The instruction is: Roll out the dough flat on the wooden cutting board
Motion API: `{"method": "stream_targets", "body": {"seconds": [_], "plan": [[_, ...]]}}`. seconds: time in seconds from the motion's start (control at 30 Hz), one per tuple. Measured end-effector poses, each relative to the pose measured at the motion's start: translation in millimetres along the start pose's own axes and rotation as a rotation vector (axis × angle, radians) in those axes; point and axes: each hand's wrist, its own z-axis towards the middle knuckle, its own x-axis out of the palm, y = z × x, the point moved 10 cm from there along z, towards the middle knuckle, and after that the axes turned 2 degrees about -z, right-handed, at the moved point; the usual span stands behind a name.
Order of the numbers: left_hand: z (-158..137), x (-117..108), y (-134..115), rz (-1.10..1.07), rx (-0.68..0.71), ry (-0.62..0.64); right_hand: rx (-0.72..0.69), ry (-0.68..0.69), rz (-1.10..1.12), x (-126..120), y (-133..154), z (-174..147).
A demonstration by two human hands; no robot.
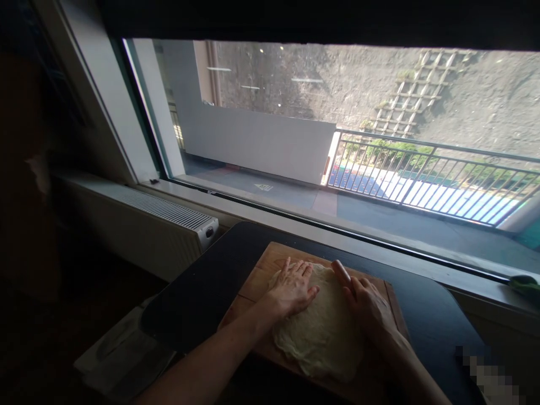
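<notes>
A broad, flattened sheet of dough (323,332) lies on a wooden board (248,287), covering much of it. My left hand (293,287) rests flat on the dough's upper left part, fingers spread and pointing away from me. At the dough's right side, my right hand (371,304) is wrapped round a wooden rolling pin (341,273). One end of the pin sticks out past the fingers, toward the window; the rest is hidden under the hand and forearm.
The board sits on a dark table (194,304) with rounded corners, against a window sill (261,211). A white radiator (169,219) stands to the left. Beyond the glass are a walkway and a railing (422,174). Something green (525,286) is on the sill at right.
</notes>
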Motion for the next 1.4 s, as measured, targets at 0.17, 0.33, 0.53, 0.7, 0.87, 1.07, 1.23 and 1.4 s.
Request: {"method": "stream_targets", "body": {"seconds": [0.17, 0.33, 0.53, 0.7, 0.87, 1.07, 1.23, 1.4], "plan": [[2, -2, -3, -0.001, -0.012, 0.015, 0.019, 0.006, -0.008, -1, 0, 0], [-39, -16, 14, 0.038, -0.064, -0.133, 0.008, 0.013, -0.01, -1, 0, -1], [-69, -9, 32, 0.033, -0.095, -0.076, -0.007, 0.01, -0.011, -3, 2, -1], [-62, -26, 34, 0.01, -0.08, -0.079, -0.008, 0.023, -0.016, -4, 3, -1], [-48, -34, 31, 0.04, -0.076, -0.029, -0.007, 0.01, -0.023, -5, 4, -1], [-35, -28, 19, 0.063, -0.054, 0.021, -0.003, 0.011, -0.043, -5, 3, -1], [-26, -35, 11, 0.115, -0.073, -0.079, -0.001, -0.01, -0.044, -5, 2, 0], [-16, -14, 5, 0.088, -0.033, -0.031, 0.003, -0.02, -0.029, -5, 1, 0]]}}
